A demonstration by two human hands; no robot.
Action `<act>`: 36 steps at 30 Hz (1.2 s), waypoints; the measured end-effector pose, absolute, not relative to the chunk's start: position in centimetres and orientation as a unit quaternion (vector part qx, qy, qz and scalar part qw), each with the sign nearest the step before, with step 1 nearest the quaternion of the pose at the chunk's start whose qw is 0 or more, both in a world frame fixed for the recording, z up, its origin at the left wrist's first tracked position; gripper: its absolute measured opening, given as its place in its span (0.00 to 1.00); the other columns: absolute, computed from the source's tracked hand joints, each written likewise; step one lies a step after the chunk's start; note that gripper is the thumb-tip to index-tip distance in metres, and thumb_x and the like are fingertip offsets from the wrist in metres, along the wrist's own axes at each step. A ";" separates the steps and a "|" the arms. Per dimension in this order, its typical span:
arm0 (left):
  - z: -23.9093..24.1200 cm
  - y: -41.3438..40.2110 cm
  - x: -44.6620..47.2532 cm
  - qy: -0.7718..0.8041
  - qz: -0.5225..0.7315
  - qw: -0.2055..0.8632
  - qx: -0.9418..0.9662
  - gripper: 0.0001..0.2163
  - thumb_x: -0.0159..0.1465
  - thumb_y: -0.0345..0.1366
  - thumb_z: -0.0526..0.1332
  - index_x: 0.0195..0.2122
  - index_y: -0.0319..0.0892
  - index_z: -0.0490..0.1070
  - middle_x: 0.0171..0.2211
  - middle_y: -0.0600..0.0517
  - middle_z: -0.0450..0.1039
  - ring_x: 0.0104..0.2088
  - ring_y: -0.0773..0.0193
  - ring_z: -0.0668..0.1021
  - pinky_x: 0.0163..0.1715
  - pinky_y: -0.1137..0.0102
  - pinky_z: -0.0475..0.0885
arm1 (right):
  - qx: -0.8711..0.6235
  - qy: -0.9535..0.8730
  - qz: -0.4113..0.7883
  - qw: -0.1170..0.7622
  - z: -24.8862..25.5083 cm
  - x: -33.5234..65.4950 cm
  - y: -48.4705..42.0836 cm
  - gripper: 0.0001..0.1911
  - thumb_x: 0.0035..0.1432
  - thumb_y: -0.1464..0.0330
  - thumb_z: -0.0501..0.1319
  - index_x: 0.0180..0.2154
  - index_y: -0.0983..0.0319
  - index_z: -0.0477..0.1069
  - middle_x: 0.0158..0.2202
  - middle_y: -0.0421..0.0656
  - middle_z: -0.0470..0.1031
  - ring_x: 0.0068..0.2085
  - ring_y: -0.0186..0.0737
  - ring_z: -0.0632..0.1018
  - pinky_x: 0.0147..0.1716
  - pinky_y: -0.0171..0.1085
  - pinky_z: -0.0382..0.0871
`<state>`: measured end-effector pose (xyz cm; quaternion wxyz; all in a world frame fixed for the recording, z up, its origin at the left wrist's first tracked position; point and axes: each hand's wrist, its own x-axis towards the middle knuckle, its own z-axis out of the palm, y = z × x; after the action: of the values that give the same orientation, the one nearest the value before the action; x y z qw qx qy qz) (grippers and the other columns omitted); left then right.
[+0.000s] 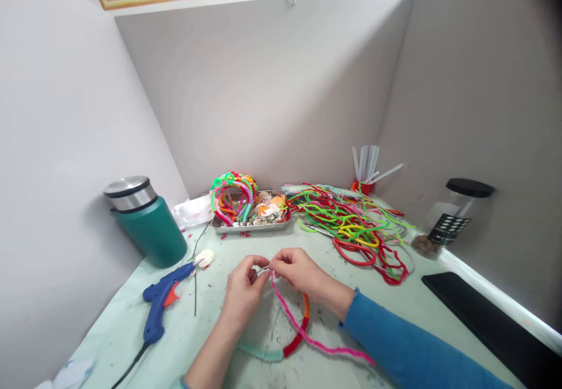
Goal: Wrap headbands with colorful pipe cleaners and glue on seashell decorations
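My left hand (243,290) pinches the bare, thin end of a hoop-shaped headband (293,347). Its curve hangs below my hands, wrapped in mint, red and orange fuzzy pipe cleaner. At the same spot the fingertips of my right hand (302,270) are closed on a bright pink pipe cleaner (287,313), against the band. The pink length trails down and to the right, passing across the wrapped curve. My fingers partly cover where pipe cleaner and band meet.
On the left are a blue glue gun (160,304) and a green bottle (153,231). Behind stands a metal tray (252,229) with wrapped headbands (232,195). Loose pipe cleaners (338,213), red-handled scissors (355,253), a jar (452,219) and a black flat object (483,318) lie right.
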<state>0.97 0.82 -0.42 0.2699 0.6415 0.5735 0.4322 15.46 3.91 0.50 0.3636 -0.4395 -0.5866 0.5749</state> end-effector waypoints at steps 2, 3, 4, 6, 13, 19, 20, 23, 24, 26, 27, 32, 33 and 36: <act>-0.3 0.7 1.0 0.565 0.422 0.215 0.676 0.05 0.53 0.31 0.58 0.31 0.41 0.68 0.22 0.57 0.65 0.19 0.71 0.62 0.20 0.76 0.57 | -0.430 -0.571 0.618 0.329 0.7 15.7 4.0 0.06 0.48 0.69 0.58 0.22 0.64 0.66 0.15 0.33 0.60 0.15 0.24 0.57 0.13 0.27 0.47; -0.2 0.6 1.0 0.560 0.416 0.196 0.690 0.04 0.53 0.31 0.58 0.31 0.41 0.68 0.24 0.56 0.67 0.20 0.71 0.63 0.21 0.75 0.58 | -0.422 -0.568 0.634 0.311 0.7 15.9 4.0 0.07 0.48 0.68 0.57 0.22 0.64 0.65 0.14 0.33 0.60 0.14 0.24 0.57 0.12 0.27 0.48; -0.2 0.6 1.0 0.556 0.410 0.182 0.700 0.04 0.53 0.30 0.57 0.30 0.41 0.67 0.26 0.55 0.68 0.20 0.71 0.64 0.22 0.75 0.59 | -0.414 -0.570 0.644 0.299 0.8 16.1 4.1 0.07 0.48 0.68 0.57 0.21 0.64 0.65 0.14 0.33 0.60 0.14 0.24 0.58 0.12 0.27 0.48; -0.1 0.5 0.9 0.554 0.402 0.167 0.710 0.02 0.55 0.31 0.57 0.30 0.41 0.67 0.27 0.54 0.68 0.21 0.70 0.64 0.22 0.74 0.59 | -0.403 -0.577 0.648 0.292 1.0 16.3 4.1 0.07 0.48 0.68 0.58 0.22 0.64 0.66 0.14 0.33 0.60 0.14 0.24 0.59 0.12 0.27 0.50; 0.3 0.3 0.7 0.548 0.393 0.140 0.725 0.02 0.56 0.32 0.58 0.31 0.41 0.67 0.28 0.54 0.68 0.21 0.70 0.65 0.23 0.74 0.59 | -0.387 -0.561 0.657 0.321 1.2 16.4 4.0 0.07 0.47 0.68 0.60 0.23 0.65 0.67 0.14 0.32 0.60 0.15 0.23 0.58 0.11 0.26 0.49; 0.3 0.4 0.8 0.541 0.405 0.151 0.721 0.03 0.57 0.33 0.58 0.30 0.41 0.68 0.26 0.55 0.69 0.21 0.70 0.66 0.23 0.75 0.59 | -0.380 -0.555 0.667 0.321 1.2 16.6 4.0 0.06 0.46 0.68 0.60 0.23 0.65 0.68 0.15 0.33 0.60 0.15 0.23 0.58 0.12 0.25 0.49; 0.3 0.4 0.8 0.542 0.408 0.165 0.716 0.03 0.57 0.34 0.58 0.30 0.41 0.68 0.25 0.55 0.69 0.21 0.70 0.66 0.22 0.75 0.59 | -0.379 -0.558 0.664 0.324 1.2 16.6 4.0 0.06 0.46 0.68 0.61 0.23 0.65 0.68 0.15 0.33 0.61 0.15 0.23 0.58 0.12 0.25 0.49; 0.1 0.4 0.7 0.540 0.422 0.226 0.692 0.03 0.57 0.35 0.58 0.30 0.41 0.68 0.24 0.56 0.69 0.21 0.70 0.67 0.22 0.75 0.60 | -0.373 -0.563 0.657 0.335 1.2 16.5 4.0 0.06 0.46 0.68 0.61 0.23 0.65 0.68 0.15 0.33 0.61 0.16 0.24 0.59 0.12 0.26 0.48; 0.0 0.5 0.7 0.537 0.430 0.251 0.681 0.04 0.57 0.35 0.58 0.30 0.41 0.68 0.24 0.55 0.70 0.21 0.70 0.67 0.22 0.75 0.61 | -0.370 -0.564 0.656 0.339 1.2 16.5 4.0 0.06 0.46 0.68 0.61 0.23 0.65 0.68 0.15 0.33 0.61 0.16 0.24 0.59 0.12 0.26 0.48; -0.2 0.6 0.7 0.523 0.448 0.311 0.655 0.05 0.56 0.36 0.60 0.30 0.41 0.68 0.25 0.55 0.71 0.23 0.69 0.70 0.23 0.75 0.62 | -0.368 -0.562 0.656 0.343 1.1 16.5 3.9 0.06 0.45 0.69 0.61 0.22 0.65 0.68 0.15 0.33 0.61 0.16 0.24 0.58 0.12 0.26 0.48; -0.3 0.7 0.7 0.513 0.458 0.342 0.640 0.06 0.56 0.37 0.60 0.29 0.40 0.67 0.25 0.54 0.71 0.24 0.69 0.71 0.24 0.75 0.63 | -0.368 -0.560 0.658 0.344 1.1 16.5 3.9 0.06 0.45 0.69 0.61 0.22 0.65 0.68 0.15 0.33 0.61 0.16 0.24 0.58 0.13 0.27 0.47; -0.1 1.0 0.8 0.514 0.467 0.468 0.546 0.10 0.53 0.41 0.63 0.29 0.40 0.66 0.22 0.56 0.70 0.17 0.74 0.66 0.15 0.79 0.57 | -0.376 -0.557 0.654 0.348 1.0 16.4 3.7 0.06 0.44 0.68 0.62 0.22 0.66 0.69 0.16 0.35 0.63 0.16 0.24 0.59 0.13 0.27 0.46; 0.0 1.0 0.8 0.521 0.462 0.485 0.529 0.12 0.52 0.42 0.64 0.29 0.40 0.65 0.21 0.57 0.70 0.14 0.76 0.62 0.13 0.79 0.53 | -0.377 -0.559 0.650 0.351 1.0 16.3 3.7 0.06 0.44 0.69 0.62 0.23 0.66 0.69 0.17 0.35 0.64 0.16 0.24 0.58 0.13 0.27 0.46; 0.3 0.9 0.9 0.526 0.449 0.522 0.500 0.14 0.49 0.44 0.65 0.28 0.40 0.64 0.19 0.59 0.69 0.11 0.79 0.56 0.11 0.79 0.48 | -0.379 -0.562 0.643 0.356 1.0 16.2 3.6 0.05 0.44 0.70 0.60 0.23 0.66 0.70 0.16 0.35 0.63 0.16 0.24 0.58 0.13 0.28 0.46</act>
<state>0.92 0.86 0.31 0.5217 0.4996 0.5257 0.4493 16.15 3.60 1.05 0.3561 -0.3786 -0.5622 0.6432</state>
